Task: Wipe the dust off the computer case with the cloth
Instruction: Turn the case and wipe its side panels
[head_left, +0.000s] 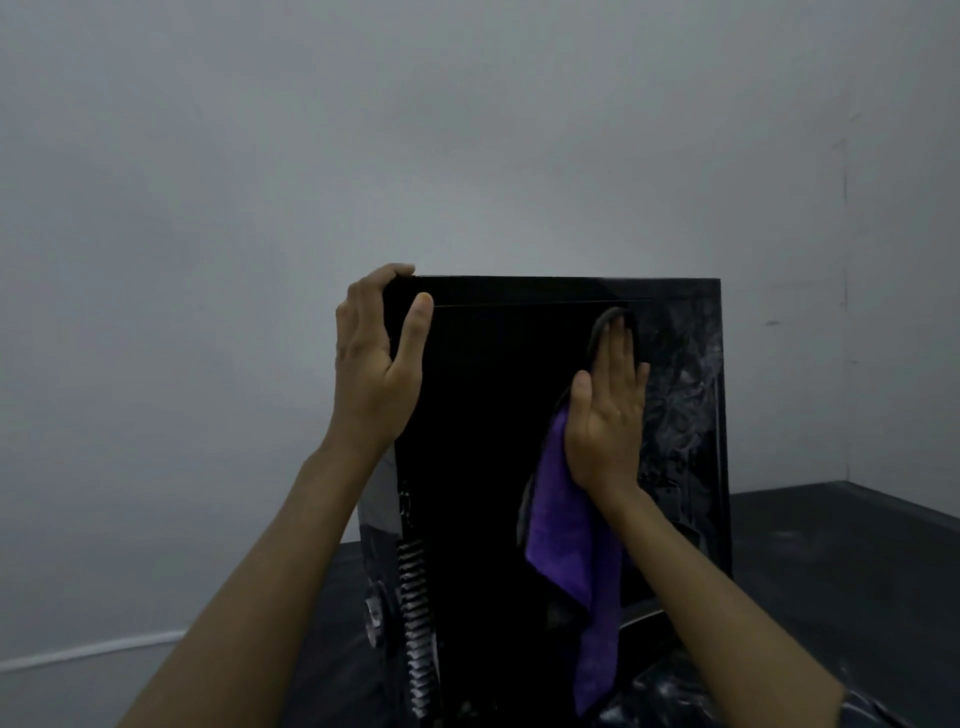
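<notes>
The computer case (493, 441) is glossy black, its broad middle panel almost pure black, while the right-hand part shows pale grey smears and cloudy streaks over the dark surface. Down its lower left edge runs a row of silver-grey ribbed slots (415, 623). The cloth (566, 551) is vivid purple with a darker, near-black edge. The surface (831, 561) under the case is dark charcoal with faint whitish marks. The wall (467, 130) is plain pale grey.
</notes>
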